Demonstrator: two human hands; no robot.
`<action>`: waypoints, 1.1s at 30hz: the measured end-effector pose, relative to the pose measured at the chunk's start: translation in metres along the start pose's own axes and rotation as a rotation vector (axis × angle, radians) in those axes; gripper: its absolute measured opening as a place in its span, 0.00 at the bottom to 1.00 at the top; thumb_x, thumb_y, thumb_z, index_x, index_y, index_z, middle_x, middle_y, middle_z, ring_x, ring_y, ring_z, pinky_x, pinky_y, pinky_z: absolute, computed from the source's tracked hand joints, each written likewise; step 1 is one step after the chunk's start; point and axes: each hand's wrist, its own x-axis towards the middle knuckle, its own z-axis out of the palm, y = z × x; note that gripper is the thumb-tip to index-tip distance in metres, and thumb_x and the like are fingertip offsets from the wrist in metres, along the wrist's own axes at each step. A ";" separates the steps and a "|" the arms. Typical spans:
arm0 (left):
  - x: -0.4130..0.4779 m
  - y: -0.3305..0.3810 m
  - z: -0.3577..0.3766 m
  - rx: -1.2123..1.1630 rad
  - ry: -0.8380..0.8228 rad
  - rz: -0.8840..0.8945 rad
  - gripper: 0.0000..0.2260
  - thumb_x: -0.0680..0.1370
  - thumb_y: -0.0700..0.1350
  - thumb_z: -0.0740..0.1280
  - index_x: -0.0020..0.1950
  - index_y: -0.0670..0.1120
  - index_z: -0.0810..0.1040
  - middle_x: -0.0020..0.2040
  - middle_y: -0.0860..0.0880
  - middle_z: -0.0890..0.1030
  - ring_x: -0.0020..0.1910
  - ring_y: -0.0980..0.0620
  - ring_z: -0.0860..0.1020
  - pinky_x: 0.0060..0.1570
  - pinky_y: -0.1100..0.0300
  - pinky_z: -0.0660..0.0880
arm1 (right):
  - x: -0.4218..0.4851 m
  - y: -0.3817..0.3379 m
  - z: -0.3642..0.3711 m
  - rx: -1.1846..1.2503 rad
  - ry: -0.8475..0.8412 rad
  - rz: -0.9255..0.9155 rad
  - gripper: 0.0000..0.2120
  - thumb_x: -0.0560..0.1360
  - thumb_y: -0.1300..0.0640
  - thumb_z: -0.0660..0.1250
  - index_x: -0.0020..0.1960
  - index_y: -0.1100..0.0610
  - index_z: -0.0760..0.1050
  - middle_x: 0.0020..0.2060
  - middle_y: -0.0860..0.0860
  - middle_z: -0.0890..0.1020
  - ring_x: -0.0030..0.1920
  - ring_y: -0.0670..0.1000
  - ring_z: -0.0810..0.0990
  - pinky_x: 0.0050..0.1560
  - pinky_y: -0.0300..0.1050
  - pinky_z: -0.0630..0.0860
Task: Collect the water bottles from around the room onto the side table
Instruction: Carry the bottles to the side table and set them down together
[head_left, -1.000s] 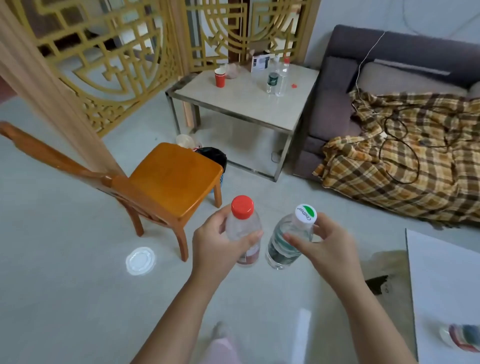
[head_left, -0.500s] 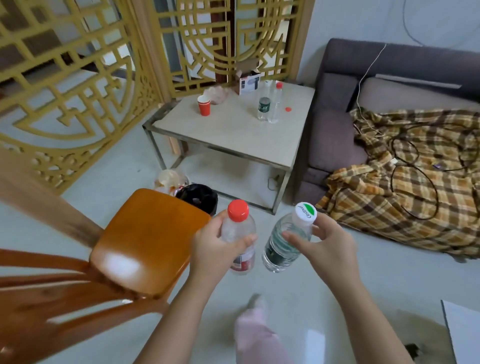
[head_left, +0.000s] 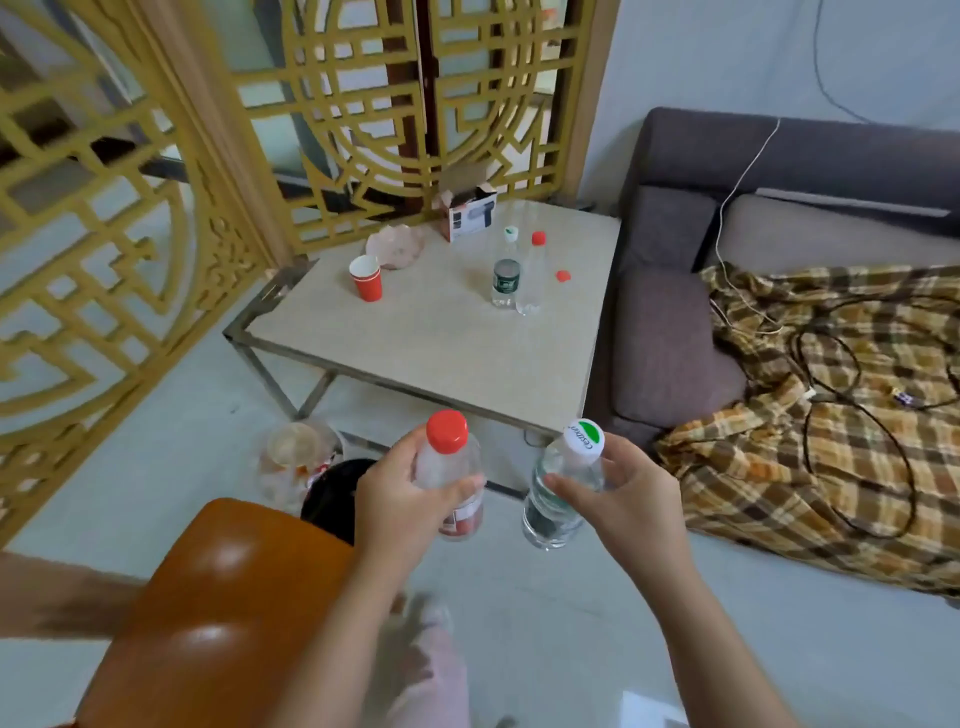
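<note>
Bottles (head_left: 451, 480) upright in left hand (head_left: 400, 499), right hand (head_left: 631, 506).

Soft daylight, blurred fisheye edges

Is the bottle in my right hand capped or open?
Capped. The bottle in the right hand has its white and green cap on.

Two bare forearms entered from lower edge, no sleeves, no watch, no rings visible. Left hand (head_left: 410, 499) and right hand (head_left: 631, 506) ungloved, nails short and unpainted (as far as blur allowed). Pale pink garment (head_left: 431, 670), blurred, appeared low between forearms; whether trouser leg or footwear could not be told. No other clothing in view.
</note>
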 end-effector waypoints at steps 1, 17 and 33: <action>0.019 -0.001 0.003 0.003 -0.011 -0.008 0.19 0.60 0.48 0.77 0.49 0.51 0.80 0.42 0.54 0.84 0.43 0.55 0.81 0.44 0.59 0.77 | 0.017 -0.002 0.004 0.001 0.002 0.013 0.22 0.61 0.54 0.78 0.54 0.50 0.78 0.45 0.46 0.83 0.46 0.44 0.80 0.46 0.37 0.74; 0.290 -0.001 0.057 0.049 -0.164 -0.091 0.22 0.62 0.38 0.78 0.54 0.48 0.79 0.47 0.50 0.83 0.39 0.57 0.78 0.31 0.77 0.70 | 0.257 -0.022 0.078 0.019 0.056 0.176 0.22 0.63 0.56 0.77 0.56 0.52 0.76 0.47 0.50 0.82 0.45 0.47 0.79 0.32 0.30 0.73; 0.463 -0.037 0.150 0.139 -0.061 -0.217 0.24 0.60 0.39 0.78 0.55 0.45 0.80 0.49 0.49 0.83 0.47 0.52 0.79 0.45 0.72 0.69 | 0.455 0.025 0.127 -0.003 0.072 0.262 0.23 0.63 0.58 0.77 0.56 0.55 0.75 0.49 0.48 0.80 0.50 0.49 0.76 0.53 0.44 0.73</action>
